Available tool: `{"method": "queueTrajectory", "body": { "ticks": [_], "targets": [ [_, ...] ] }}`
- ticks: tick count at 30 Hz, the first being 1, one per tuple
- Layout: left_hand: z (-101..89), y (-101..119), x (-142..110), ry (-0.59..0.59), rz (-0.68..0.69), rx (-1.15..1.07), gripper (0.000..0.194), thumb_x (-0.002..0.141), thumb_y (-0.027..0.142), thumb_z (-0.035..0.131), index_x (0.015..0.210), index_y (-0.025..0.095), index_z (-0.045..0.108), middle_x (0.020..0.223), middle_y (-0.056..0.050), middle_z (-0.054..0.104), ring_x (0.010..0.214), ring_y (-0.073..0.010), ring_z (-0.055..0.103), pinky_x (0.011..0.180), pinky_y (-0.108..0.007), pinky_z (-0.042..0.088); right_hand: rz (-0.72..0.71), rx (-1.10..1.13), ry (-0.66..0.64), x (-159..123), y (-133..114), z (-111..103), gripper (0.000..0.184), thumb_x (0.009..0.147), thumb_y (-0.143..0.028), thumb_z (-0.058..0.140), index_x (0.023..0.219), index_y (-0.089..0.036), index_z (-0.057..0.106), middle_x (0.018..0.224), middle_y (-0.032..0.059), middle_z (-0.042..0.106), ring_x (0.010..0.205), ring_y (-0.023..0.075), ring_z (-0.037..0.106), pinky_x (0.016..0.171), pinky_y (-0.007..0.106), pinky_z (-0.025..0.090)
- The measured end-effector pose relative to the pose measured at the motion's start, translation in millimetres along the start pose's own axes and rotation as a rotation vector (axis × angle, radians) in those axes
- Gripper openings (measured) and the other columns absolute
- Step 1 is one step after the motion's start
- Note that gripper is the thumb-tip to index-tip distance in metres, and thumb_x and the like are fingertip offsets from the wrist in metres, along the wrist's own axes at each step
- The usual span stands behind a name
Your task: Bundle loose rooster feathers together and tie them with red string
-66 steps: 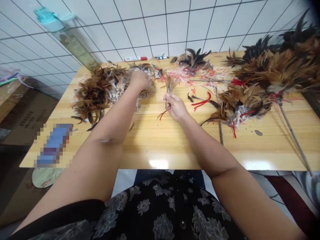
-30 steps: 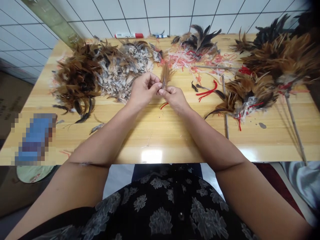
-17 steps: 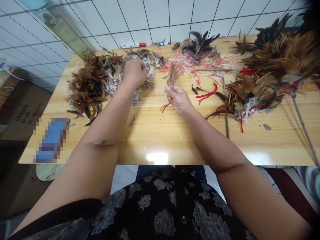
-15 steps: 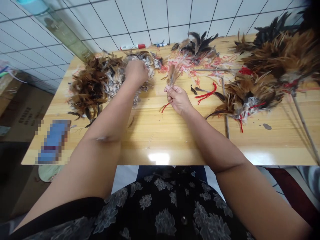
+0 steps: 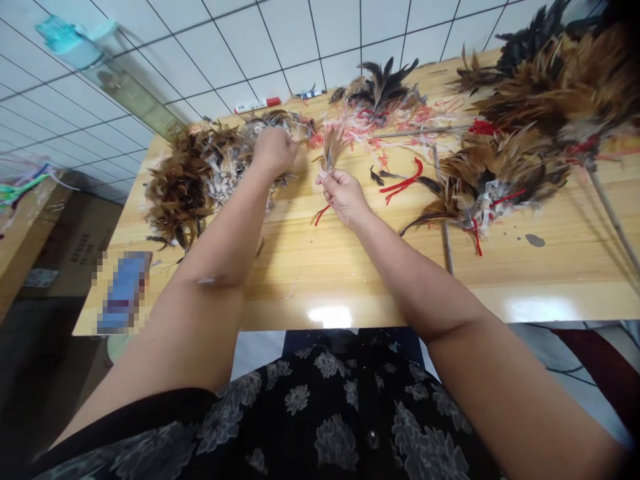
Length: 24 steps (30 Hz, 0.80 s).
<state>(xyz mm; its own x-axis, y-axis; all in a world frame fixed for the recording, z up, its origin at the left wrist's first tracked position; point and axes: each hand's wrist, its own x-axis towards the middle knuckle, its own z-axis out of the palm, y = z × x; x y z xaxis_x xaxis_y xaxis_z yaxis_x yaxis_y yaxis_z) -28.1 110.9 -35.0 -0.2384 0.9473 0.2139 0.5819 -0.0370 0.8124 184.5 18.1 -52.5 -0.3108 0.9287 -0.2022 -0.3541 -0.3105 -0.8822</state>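
Observation:
My right hand (image 5: 344,195) pinches a small bunch of brown feathers (image 5: 331,148) by their pale quill ends, tips pointing away from me. Over the right side of a big feather pile (image 5: 183,183), my left hand (image 5: 274,152) is closed with its fingers turned down; a brown feather seems to stick out by its fingertips, slightly blurred. That pile is brown and black on the left, grey-white and fluffy nearer the hand. A short red string (image 5: 321,215) lies just under my right hand.
A feather duster (image 5: 495,177) on a thin stick lies right of my arm, a larger one (image 5: 580,100) beyond it. Red and white string scraps (image 5: 365,130), cut red strings (image 5: 403,181), a red-capped marker (image 5: 257,105), a tall bottle (image 5: 135,93) and a blurred-out phone (image 5: 123,291) are also around.
My left hand went from the feather pile to my right hand's bunch, then back over the pile. My right hand keeps its bunch near the same place. The view has shifted slightly.

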Motion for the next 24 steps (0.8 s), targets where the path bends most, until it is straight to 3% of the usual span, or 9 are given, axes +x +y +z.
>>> {"method": "queueTrajectory", "body": {
  "ticks": [1,3,5,7,11,15,20,24],
  "targets": [
    [-5.8,6,-10,0.064,-0.043,0.06,0.066,0.101,-0.026,0.083,0.067,0.023,0.055,0.059,0.006,0.04,0.089,-0.0188,0.051,0.107,-0.026,0.046,-0.016,-0.018,0.001,1,1,0,0.054,0.114,-0.043,0.094,0.076,-0.024,0.061,0.059,-0.0108,0.043,0.06,0.0092,0.035,0.061,0.023,0.029],
    [-18.2,19,-35,0.007,-0.045,-0.08,0.051,0.114,-0.01,0.086,0.079,0.021,0.067,0.063,0.007,0.054,0.076,-0.0159,0.048,0.085,-0.026,0.049,-0.057,-0.069,0.0,2,4,0,0.053,0.113,-0.044,0.095,0.076,-0.023,0.062,0.06,-0.0106,0.045,0.061,0.0093,0.035,0.062,0.025,0.03],
    [-28.6,31,-64,-0.016,-0.115,-0.3,0.051,0.117,0.004,0.092,0.078,0.021,0.064,0.062,0.006,0.053,0.064,-0.0137,0.047,0.067,-0.027,0.045,-0.104,-0.13,-0.004,3,6,-1,0.055,0.11,-0.049,0.098,0.076,-0.024,0.063,0.062,-0.0104,0.045,0.063,0.0099,0.038,0.065,0.026,0.032],
    [-34.6,41,-94,-0.094,-0.176,-0.448,0.052,0.116,0.015,0.099,0.079,0.021,0.064,0.067,0.004,0.061,0.062,-0.0125,0.056,0.061,-0.024,0.048,-0.153,-0.188,-0.012,2,8,-1,0.057,0.104,-0.057,0.101,0.076,-0.024,0.065,0.063,-0.0092,0.048,0.069,0.0114,0.045,0.07,0.026,0.038],
    [-34.4,46,-139,-0.092,-0.244,-0.575,0.052,0.11,0.022,0.107,0.081,0.022,0.064,0.071,0.003,0.066,0.063,-0.0121,0.067,0.058,-0.019,0.054,-0.23,-0.28,-0.065,-4,13,0,0.059,0.096,-0.064,0.106,0.074,-0.023,0.07,0.072,-0.0043,0.064,0.083,0.0155,0.062,0.084,0.029,0.051],
    [-30.1,35,-162,-0.062,-0.235,-0.619,0.049,0.108,0.023,0.109,0.082,0.022,0.067,0.074,0.002,0.07,0.067,-0.0126,0.07,0.062,-0.018,0.058,-0.245,-0.382,-0.126,-10,21,1,0.05,0.097,-0.055,0.106,0.075,-0.021,0.078,0.081,-0.0005,0.077,0.087,0.0178,0.067,0.088,0.032,0.051],
    [-25.3,21,-170,0.053,-0.183,-0.675,0.024,0.108,0.016,0.104,0.099,0.024,0.083,0.086,0.0,0.077,0.079,-0.0156,0.078,0.068,-0.02,0.061,-0.252,-0.506,-0.143,-14,26,-4,0.042,0.102,-0.051,0.102,0.079,-0.021,0.083,0.076,-0.0014,0.07,0.081,0.017,0.058,0.083,0.033,0.044],
    [-16.4,22,-174,0.108,-0.182,-0.652,0.029,0.106,0.026,0.109,0.103,0.026,0.08,0.089,0.0,0.077,0.088,-0.0195,0.083,0.07,-0.022,0.063,-0.27,-0.539,-0.141,-18,22,-6,0.037,0.104,-0.042,0.099,0.079,-0.021,0.08,0.078,-0.0018,0.064,0.085,0.0176,0.056,0.083,0.032,0.042]
  ]
}}
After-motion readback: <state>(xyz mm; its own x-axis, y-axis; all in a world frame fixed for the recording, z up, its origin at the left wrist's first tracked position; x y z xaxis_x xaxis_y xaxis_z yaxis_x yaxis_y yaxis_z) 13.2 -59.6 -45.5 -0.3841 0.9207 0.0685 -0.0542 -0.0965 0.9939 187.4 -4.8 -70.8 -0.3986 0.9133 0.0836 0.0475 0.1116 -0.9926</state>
